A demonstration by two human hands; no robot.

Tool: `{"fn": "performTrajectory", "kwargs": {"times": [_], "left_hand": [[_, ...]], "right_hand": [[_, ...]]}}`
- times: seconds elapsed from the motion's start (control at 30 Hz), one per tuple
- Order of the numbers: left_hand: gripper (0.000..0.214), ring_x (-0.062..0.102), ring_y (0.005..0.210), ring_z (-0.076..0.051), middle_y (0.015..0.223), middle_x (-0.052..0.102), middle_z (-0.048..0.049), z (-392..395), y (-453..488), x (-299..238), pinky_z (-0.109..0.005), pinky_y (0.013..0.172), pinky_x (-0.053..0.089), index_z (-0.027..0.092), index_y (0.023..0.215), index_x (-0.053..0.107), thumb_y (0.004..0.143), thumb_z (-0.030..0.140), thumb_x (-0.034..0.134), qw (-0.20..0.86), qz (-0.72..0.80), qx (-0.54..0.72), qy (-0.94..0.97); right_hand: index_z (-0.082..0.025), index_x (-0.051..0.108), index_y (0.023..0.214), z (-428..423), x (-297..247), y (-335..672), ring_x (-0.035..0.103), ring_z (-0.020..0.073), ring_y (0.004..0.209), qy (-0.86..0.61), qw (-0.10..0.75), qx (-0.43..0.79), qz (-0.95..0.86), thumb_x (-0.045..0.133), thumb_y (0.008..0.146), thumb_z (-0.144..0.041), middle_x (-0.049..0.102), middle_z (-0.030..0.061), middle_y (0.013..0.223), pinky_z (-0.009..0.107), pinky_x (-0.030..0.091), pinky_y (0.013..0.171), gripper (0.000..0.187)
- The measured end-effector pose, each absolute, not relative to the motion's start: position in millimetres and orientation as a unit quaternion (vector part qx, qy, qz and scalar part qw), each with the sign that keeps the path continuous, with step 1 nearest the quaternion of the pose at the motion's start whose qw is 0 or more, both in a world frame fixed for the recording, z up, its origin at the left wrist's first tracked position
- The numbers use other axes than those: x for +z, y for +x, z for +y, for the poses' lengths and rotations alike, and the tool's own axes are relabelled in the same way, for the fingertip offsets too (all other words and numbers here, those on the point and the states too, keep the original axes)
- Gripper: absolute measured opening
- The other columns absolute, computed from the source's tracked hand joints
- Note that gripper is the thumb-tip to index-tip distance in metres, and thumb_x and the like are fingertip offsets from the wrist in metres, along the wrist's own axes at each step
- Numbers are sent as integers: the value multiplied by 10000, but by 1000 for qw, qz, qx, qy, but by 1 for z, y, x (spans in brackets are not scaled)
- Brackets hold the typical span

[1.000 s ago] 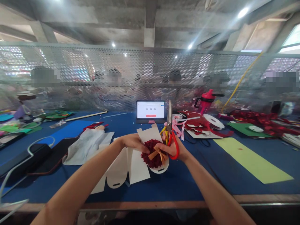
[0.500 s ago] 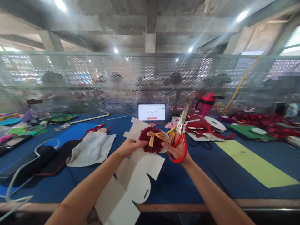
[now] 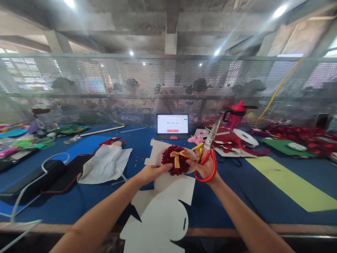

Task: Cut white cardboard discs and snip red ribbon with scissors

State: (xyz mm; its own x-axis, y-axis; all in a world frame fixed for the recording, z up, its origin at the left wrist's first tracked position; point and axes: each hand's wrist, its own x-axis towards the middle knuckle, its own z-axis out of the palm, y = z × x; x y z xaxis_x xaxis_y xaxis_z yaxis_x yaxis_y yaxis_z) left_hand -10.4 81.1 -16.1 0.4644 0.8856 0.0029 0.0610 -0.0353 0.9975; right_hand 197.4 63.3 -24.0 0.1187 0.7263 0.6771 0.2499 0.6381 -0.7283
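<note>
My left hand [image 3: 152, 172] grips the left side of a white die-cut card blank [image 3: 163, 207] that hangs from the hands toward me. Stuck on the card's upper part is a dark red fluffy decoration [image 3: 176, 161] with a small gold bow [image 3: 179, 155]. My right hand [image 3: 204, 165] is closed on red-handled scissors [image 3: 207, 154], blades pointing up and right, and its fingers also touch the right edge of the decoration.
A tablet [image 3: 173, 124] showing a timer stands at the back of the blue table [image 3: 231, 196]. White cloth [image 3: 105, 163] and black devices [image 3: 39, 177] lie left. Red ribbon scraps [image 3: 229, 140], a tape roll [image 3: 246, 137], a pink bottle [image 3: 235, 114] and a yellow-green sheet [image 3: 289, 182] lie right. People sit behind the mesh screen.
The card with the decoration was lifted off the table and turned, so its long part now hangs toward me. The scissors tilted from upright to leaning right.
</note>
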Motion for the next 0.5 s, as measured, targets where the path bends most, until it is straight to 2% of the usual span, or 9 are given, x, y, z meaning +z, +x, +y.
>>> {"fn": "performTrajectory", "kwargs": {"times": [0.1, 0.27, 0.5], "left_hand": [[415, 566, 1076, -257, 1035, 682, -66, 84, -14, -13, -369, 917, 464, 190, 1036, 652, 682, 404, 677, 553, 366, 334, 670], [409, 529, 1132, -227, 1177, 614, -66, 84, -13, -6, -374, 988, 399, 209, 1115, 605, 765, 418, 589, 554, 317, 300, 709], [558, 569, 1068, -277, 1079, 653, -117, 81, -6, -23, -414, 910, 464, 181, 1213, 536, 719, 416, 646, 602, 345, 343, 633]], "right_hand": [[-214, 387, 675, 64, -26, 198, 421, 103, 508, -384, 645, 204, -629, 678, 644, -331, 389, -59, 594, 252, 404, 472, 315], [-215, 361, 675, 66, -29, 199, 412, 98, 497, -396, 633, 230, -624, 694, 630, -341, 385, -69, 580, 243, 375, 453, 359], [-215, 368, 680, 70, -33, 203, 385, 101, 518, -418, 633, 213, -616, 704, 621, -347, 361, -69, 587, 259, 362, 485, 366]]}}
